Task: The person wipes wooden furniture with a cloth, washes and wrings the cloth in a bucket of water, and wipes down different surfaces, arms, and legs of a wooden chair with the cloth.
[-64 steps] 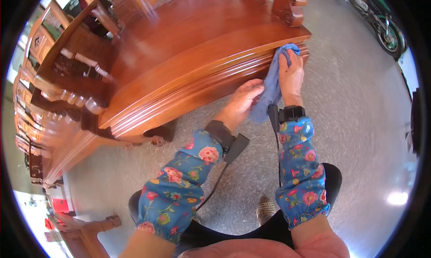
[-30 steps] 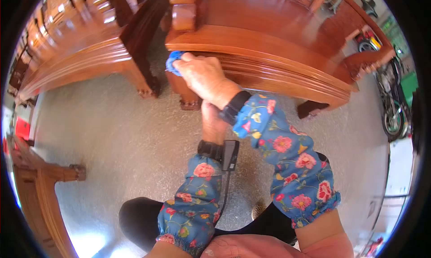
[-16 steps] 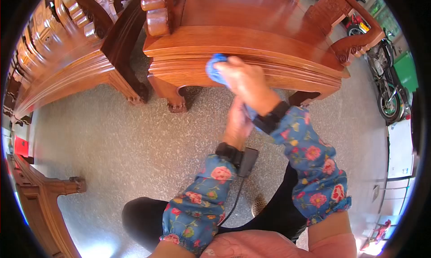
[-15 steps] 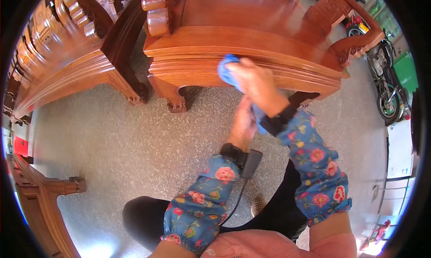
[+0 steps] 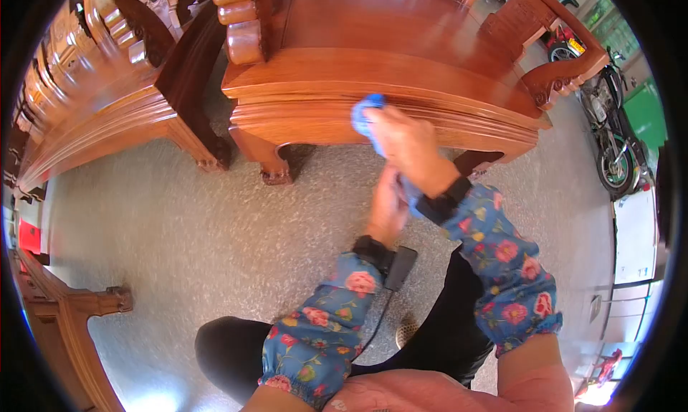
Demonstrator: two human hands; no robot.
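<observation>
The right hand is closed around the upper part of a soft, bunched blue cloth, fingers bent over it. The left hand, just below, is partly curled beside the cloth's lower part; blur hides whether it grips it. The cloth is rumpled and matt. Its bunched end points up and leftward at the ridged front moulding of a wooden armchair, and its long axis slants down to the right, partly hidden by the right hand. That end lies just below the seat's front edge, left of its middle and well apart from both front corners.

The armchair is glossy reddish-brown wood with a broad, flat seat, rounded scrolls at its arms and short carved feet. Black wrist straps and gathered blue floral sleeves cover the forearms; a flat black box with a thin cable sits at the left wrist. Beyond the speckled, grey floor stand a similar carved chair to the left and a motorcycle to the right.
</observation>
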